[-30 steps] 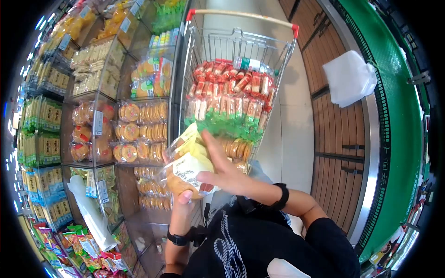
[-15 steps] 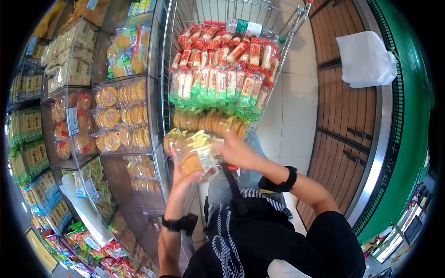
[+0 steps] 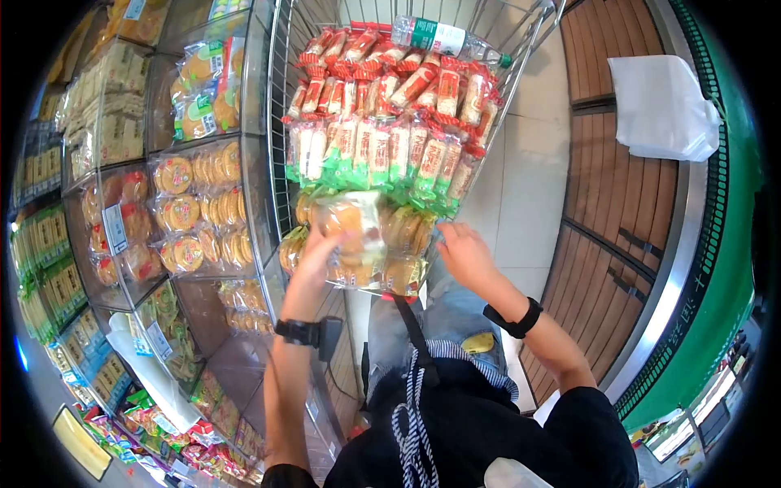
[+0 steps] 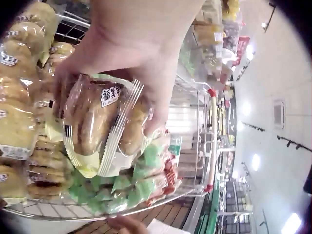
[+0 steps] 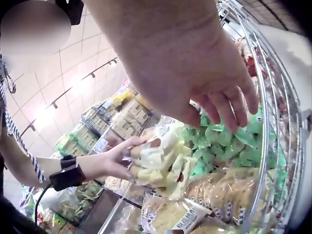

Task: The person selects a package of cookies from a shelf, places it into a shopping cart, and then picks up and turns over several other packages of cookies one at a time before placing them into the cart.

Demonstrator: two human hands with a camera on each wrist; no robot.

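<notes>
My left hand [image 3: 317,259] grips clear packs of round pastries [image 3: 350,221] over the near end of the wire shopping cart [image 3: 518,93]. In the left wrist view the thumb and fingers curl round the wrapped pastries [image 4: 97,122], which have pale crimped edges. More packs of flat round pastries [image 5: 229,195] lie in the cart under and beside them. At the cart's right near corner is my right hand [image 3: 465,254], holding nothing. Its fingers [image 5: 222,109] hang loosely bent by the cart's side in the right wrist view.
Red-ended wrapped sticks [image 3: 358,49] and green-ended ones [image 3: 378,154] fill the cart's middle, with a plastic bottle [image 3: 447,37] beyond. Clear shelf bins of biscuits [image 3: 183,211] line the left. To the right stands a wood-panelled counter [image 3: 610,179] with white plastic bags [image 3: 663,106].
Both hands were together on the pastry packs near my body. The left hand has carried them forward over the cart; the right hand has let go and moved right to the cart's corner.
</notes>
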